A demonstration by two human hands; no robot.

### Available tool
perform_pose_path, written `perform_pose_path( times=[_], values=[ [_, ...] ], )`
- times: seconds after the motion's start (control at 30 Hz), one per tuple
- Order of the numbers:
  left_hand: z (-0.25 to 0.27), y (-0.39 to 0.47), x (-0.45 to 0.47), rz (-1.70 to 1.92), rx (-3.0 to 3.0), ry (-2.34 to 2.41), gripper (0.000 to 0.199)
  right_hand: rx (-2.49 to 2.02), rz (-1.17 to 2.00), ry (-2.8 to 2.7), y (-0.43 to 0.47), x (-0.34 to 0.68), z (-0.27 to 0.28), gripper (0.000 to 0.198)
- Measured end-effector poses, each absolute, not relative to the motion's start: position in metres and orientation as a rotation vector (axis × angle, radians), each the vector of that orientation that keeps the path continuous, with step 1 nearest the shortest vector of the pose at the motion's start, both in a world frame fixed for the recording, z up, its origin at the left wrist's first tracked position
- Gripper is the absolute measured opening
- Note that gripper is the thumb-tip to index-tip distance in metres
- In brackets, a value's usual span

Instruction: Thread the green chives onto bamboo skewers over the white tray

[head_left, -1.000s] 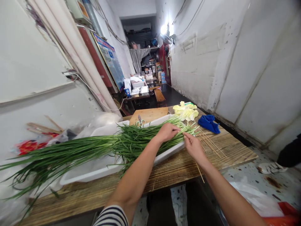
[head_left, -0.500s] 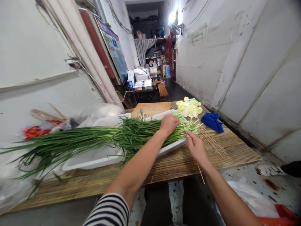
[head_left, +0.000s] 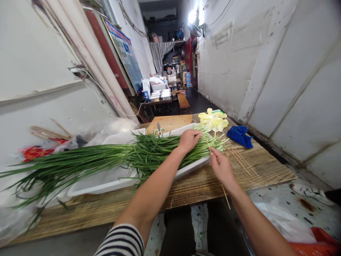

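Note:
Long garlic chives (head_left: 157,149) lie across white trays (head_left: 106,185), their pale stem ends pointing right and their leaves trailing off to the left. My left hand (head_left: 189,139) rests over the bunch, fingertips pinched on chives near the pale ends. In my right hand (head_left: 221,167) a thin bamboo skewer (head_left: 226,195) is gripped, its upper end reaching up to the stems and its lower end sticking out below the hand past the table edge. Exactly which stems the left fingers pinch is hidden. More skewers (head_left: 241,161) lie on the table just right of the chives.
Yellow-green cabbage leaves (head_left: 213,121) and a blue cloth (head_left: 240,136) sit to the right on the wooden table (head_left: 271,174). Behind the tray are a cutting board (head_left: 170,121) and scissors (head_left: 159,131). Plastic bags (head_left: 16,213) crowd the left. A person sits far back.
The view has shifted slightly. Both hands keep nearly the same places, the left on the chives and the right on the skewer.

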State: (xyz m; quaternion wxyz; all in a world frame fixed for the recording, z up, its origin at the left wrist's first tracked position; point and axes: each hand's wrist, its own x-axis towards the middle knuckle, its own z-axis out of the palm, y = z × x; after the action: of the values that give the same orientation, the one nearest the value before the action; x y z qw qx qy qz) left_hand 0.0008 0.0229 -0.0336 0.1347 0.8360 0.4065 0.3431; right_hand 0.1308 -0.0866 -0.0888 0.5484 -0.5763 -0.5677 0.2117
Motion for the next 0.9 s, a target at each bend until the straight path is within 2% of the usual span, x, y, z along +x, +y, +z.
perform_pose_path(
  times=[0.2, 0.9],
  values=[
    [-0.0382, 0.0268, -0.0013, 0.897, 2.349, 1.153, 0.03, -1.36, 0.509, -1.355, -0.0866, 0.1316, -0.0884, 0.037],
    [-0.0385, 0.0277, -0.0008, 0.848, 2.118, 1.009, 0.03, -1.341, 0.499, -1.372, -0.0866, 0.1337, -0.0886, 0.037]
  ],
)
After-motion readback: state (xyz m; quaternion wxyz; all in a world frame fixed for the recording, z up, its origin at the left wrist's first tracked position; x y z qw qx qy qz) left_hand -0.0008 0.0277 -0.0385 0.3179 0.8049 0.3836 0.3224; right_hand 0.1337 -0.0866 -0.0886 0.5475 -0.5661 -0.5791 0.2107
